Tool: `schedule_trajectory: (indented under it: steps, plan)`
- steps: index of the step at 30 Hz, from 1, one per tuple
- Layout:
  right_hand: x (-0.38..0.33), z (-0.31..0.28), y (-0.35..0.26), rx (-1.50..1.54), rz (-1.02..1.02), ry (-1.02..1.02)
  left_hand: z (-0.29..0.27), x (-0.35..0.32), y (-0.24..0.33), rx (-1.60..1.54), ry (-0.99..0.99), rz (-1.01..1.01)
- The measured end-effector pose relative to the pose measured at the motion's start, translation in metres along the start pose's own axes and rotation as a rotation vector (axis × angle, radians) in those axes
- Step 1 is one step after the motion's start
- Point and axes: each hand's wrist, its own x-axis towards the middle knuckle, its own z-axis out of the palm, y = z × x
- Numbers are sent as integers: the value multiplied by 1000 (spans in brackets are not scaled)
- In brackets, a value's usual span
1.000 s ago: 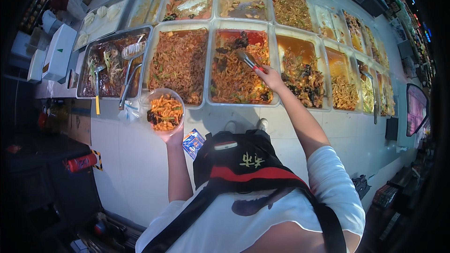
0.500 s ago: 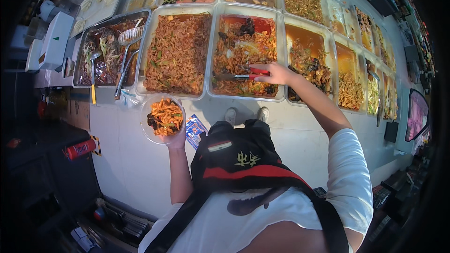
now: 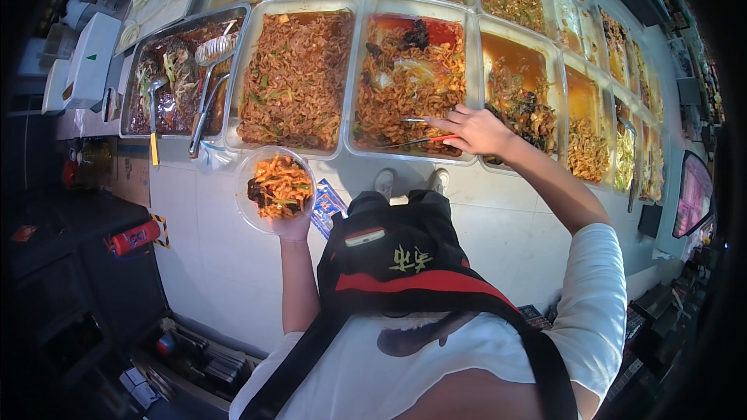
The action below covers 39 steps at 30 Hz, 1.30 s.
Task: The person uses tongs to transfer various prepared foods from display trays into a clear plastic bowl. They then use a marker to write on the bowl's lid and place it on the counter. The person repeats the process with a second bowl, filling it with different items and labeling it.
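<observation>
The bench (image 3: 233, 264) is white and long, and it carries a row of big trays set close side by side. One metal tray (image 3: 128, 85) at the left holds dark saucy food with two ladles (image 3: 204, 78), next a tray of brown noodles (image 3: 292, 70), then reddish noodles (image 3: 408, 82) (metal tongs (image 3: 416, 131) lie there), and further trays (image 3: 591, 109) to the right.

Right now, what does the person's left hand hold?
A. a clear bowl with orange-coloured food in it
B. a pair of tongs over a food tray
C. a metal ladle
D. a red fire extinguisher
A: the left hand holds up a clear bowl with orange food inside, in front of the counter, while the right hand holds tongs over a noodle tray.
</observation>
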Motion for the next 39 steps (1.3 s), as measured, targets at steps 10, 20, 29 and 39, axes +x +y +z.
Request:
schedule_trajectory:
  steps: [10, 20, 29, 39]
  plan:
    - [17, 25, -31, -26, 167, 30, -20, -13, 7, 286, 281, -5]
    - [16, 35, -45, 58, 305, 60, -30, -9, 3, 336, 269, 13]
    - [9, 33, -56, 213, 435, 124, -17, 1, -3, 18, 104, -56]
    - [-7, -11, -46, 304, 584, 252, 4, 29, -20, 130, 198, -32]
